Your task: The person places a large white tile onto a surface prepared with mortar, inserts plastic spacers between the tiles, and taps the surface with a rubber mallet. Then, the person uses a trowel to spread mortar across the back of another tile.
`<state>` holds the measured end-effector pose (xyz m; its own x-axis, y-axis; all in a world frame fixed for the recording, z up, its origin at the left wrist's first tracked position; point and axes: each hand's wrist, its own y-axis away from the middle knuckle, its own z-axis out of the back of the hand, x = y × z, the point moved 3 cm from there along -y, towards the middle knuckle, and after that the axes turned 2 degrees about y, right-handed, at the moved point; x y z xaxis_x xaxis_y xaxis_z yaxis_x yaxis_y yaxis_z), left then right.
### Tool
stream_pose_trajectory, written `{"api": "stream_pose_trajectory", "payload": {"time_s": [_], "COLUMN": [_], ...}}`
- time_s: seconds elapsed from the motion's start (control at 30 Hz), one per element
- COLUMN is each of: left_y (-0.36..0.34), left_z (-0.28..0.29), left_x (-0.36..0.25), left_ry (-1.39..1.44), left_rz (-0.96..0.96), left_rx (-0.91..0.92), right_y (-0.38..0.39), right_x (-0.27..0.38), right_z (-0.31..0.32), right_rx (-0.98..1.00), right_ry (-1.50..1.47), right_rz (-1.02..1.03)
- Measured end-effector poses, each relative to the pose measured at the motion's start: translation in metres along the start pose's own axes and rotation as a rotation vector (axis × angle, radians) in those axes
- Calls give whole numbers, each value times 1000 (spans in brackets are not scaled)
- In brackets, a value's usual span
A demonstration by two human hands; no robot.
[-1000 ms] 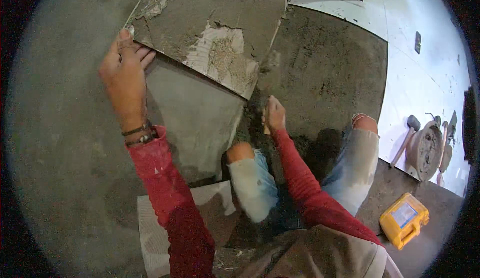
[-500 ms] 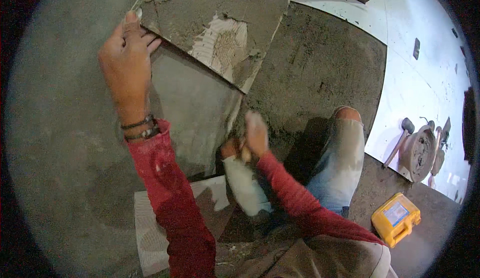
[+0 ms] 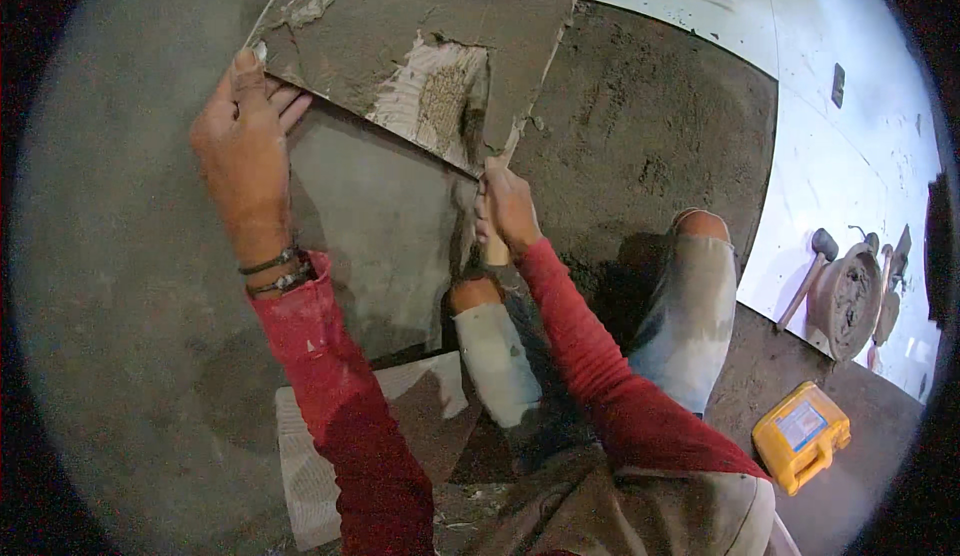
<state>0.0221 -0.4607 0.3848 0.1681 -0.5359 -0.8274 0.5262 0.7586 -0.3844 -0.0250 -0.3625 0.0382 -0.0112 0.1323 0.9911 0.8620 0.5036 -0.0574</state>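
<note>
A large tile (image 3: 430, 6), its upward side coated in grey mortar, is tilted up in front of me. A bare patch (image 3: 425, 91) shows its pale ribbed back. With thumb on top and fingers beneath, my left hand (image 3: 245, 136) grips the tile's left corner. My right hand (image 3: 510, 206) is closed round the pale wooden handle of a trowel (image 3: 495, 249) at the tile's near corner. Its blade seems to lie against the mortar beside the bare patch, grey on grey and hard to make out.
Rough mortar (image 3: 660, 116) covers the floor right of the tile. White tiles (image 3: 810, 146) lie beyond it. At right are a mortar-filled bowl (image 3: 850, 301), a mallet (image 3: 808, 276) and a yellow jug (image 3: 800, 436). A ribbed white tile piece (image 3: 305, 456) lies near my left forearm.
My right hand has moved up and forward with the trowel, from beside my knee to the tile's near corner. My left hand and the tile's left corner have shifted slightly down and left.
</note>
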Motion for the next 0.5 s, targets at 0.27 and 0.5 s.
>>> {"api": "stream_pose_trajectory", "payload": {"time_s": [0.27,0.5], "left_y": [1,4], "left_z": [-20,7], "left_x": [-7,-3], "left_ry": [-14,-42], "left_rz": [8,-13], "left_rx": [-28,-42], "right_y": [-9,52], "right_x": [-102,-31], "right_z": [52,-44], "right_rx": [112,-94], "right_ry": [-897,167], "right_rz": [-634,-225]}}
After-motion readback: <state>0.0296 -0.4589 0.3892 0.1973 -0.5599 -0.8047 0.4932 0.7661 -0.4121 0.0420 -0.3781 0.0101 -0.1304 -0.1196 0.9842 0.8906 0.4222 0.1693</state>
